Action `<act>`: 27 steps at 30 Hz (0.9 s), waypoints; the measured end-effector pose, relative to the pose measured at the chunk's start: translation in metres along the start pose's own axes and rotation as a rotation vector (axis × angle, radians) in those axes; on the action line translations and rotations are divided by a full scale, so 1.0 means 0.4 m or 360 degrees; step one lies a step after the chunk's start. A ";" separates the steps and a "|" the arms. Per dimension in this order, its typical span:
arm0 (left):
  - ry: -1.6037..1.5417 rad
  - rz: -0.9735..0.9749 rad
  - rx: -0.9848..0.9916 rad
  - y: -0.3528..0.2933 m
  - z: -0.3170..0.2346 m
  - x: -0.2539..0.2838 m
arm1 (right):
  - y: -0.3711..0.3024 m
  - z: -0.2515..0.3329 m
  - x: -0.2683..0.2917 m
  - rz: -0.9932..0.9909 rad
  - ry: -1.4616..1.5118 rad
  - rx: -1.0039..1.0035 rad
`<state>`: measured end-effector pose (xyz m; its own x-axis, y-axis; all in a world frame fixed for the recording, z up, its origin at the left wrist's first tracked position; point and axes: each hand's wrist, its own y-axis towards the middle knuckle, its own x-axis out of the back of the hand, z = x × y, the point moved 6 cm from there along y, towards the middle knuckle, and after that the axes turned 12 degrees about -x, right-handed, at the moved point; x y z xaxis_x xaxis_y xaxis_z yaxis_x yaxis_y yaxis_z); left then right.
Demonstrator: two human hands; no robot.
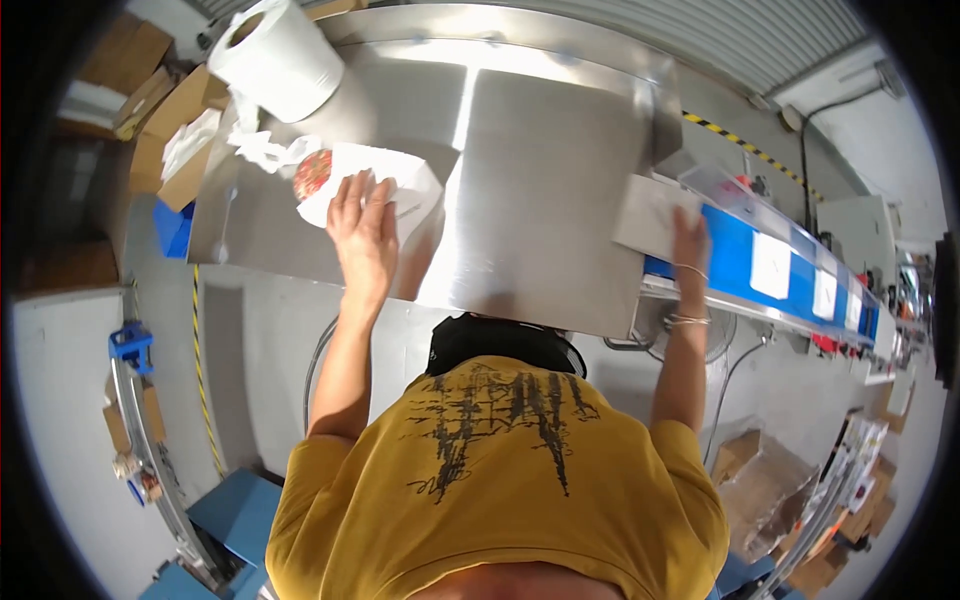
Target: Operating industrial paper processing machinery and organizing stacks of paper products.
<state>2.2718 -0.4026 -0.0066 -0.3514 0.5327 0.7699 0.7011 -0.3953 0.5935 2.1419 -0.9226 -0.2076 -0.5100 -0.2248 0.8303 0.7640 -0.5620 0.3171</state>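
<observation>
My left hand [362, 235] lies over a white sheet or bag [415, 190] at the left of the metal table, fingers stretched out flat on it. Partly tucked against that white piece is a red patterned item [313, 174], too small to name. Over at the right, my right hand [690, 245] is at the edge of a flat white packet [648, 215], which is blurred like the hand. The packet lies where the table meets a blue conveyor belt [725, 235]. The right fingers are smeared, but they appear to grip the packet's edge.
A large white paper roll [280, 65] stands at the table's far left, loose paper [270, 150] trailing from it. Several white flat pieces [770, 265] sit spaced along the belt. Raised metal edges bound the steel table [550, 180]. An open cardboard box [185, 140] stands beyond the left side.
</observation>
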 end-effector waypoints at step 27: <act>0.0055 0.0012 0.0067 -0.004 0.046 0.006 | 0.018 0.204 0.102 0.0248 0.0472 -0.0821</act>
<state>2.2814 -0.3870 -0.0102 -0.3665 0.5035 0.7825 0.7290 -0.3671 0.5777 2.1590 -0.8709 -0.1340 -0.5524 -0.5055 0.6628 0.5864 -0.8008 -0.1219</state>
